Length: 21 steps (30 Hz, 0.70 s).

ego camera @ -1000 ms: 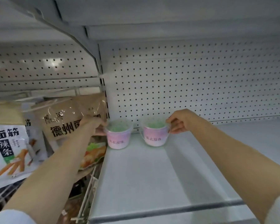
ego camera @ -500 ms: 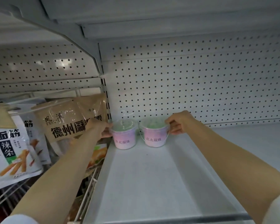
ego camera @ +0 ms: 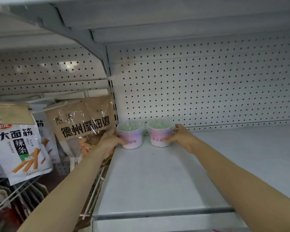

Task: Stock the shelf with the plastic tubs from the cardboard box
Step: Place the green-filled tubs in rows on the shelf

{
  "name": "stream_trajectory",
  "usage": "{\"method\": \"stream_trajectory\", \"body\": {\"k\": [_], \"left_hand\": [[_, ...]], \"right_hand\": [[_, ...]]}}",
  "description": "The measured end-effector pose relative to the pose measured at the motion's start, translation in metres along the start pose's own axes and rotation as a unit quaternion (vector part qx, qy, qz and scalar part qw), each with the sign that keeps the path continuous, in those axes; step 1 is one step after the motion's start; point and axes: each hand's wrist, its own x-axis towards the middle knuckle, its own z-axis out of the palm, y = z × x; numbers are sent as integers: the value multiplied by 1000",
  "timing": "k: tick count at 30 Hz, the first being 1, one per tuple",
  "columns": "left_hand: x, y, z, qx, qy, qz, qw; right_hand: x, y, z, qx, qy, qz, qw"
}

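Note:
Two small pink plastic tubs with clear lids stand side by side at the back left of the white shelf (ego camera: 157, 178), close to the pegboard wall. My left hand (ego camera: 110, 139) grips the left tub (ego camera: 132, 137) from its left side. My right hand (ego camera: 182, 136) grips the right tub (ego camera: 159, 134) from its right side. Both tubs rest upright on the shelf, a narrow gap between them. The cardboard box is out of view.
Hanging snack bags (ego camera: 84, 121) fill the bay to the left, right beside the left tub, with a white bag (ego camera: 22, 148) further left. An upper shelf (ego camera: 157, 19) hangs overhead. The white shelf stretches bare to the right.
Both tubs have been pushed further back toward the pegboard wall, and my hands moved with them. My fingers now wrap lower around the tubs' sides.

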Motion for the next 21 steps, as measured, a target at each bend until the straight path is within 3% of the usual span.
{"method": "stream_trajectory", "body": {"k": [6, 16, 21], "left_hand": [[36, -30, -5, 91, 52, 29, 994], [30, -31, -4, 114, 53, 52, 991], [34, -36, -9, 149, 50, 60, 986]], "right_hand": [[8, 7, 15, 6, 63, -78, 995], [17, 17, 9, -8, 51, -74, 996], [14, 22, 10, -39, 80, -63, 994]]}}
